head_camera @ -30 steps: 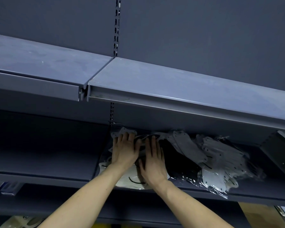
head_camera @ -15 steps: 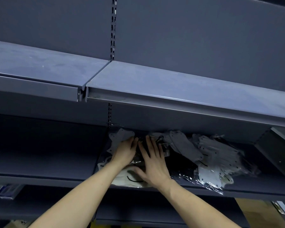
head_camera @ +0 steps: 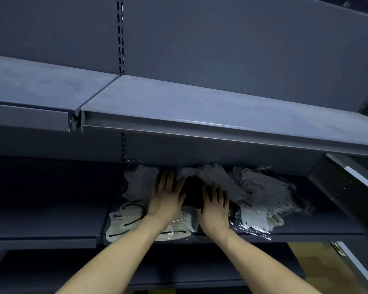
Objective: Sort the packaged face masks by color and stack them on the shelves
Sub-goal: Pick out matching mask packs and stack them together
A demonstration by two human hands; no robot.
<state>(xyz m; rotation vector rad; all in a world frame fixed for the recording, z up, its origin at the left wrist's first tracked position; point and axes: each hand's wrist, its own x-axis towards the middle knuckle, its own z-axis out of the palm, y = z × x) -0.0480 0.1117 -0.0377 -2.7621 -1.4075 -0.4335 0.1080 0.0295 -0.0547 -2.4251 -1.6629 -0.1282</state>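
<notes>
Here, clear-wrapped white, grey and black masks (head_camera: 261, 187) under flat left hand (head_camera: 168, 198) and right hand (head_camera: 215, 209), fingers straight.

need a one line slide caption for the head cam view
Both hands, left hand and right hand, press flat on packaged face masks piled on a dark shelf.

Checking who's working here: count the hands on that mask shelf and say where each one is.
2. The left hand lies flat on the packaged masks; the right hand lies flat beside it, over the dark packs. No others show.
</notes>
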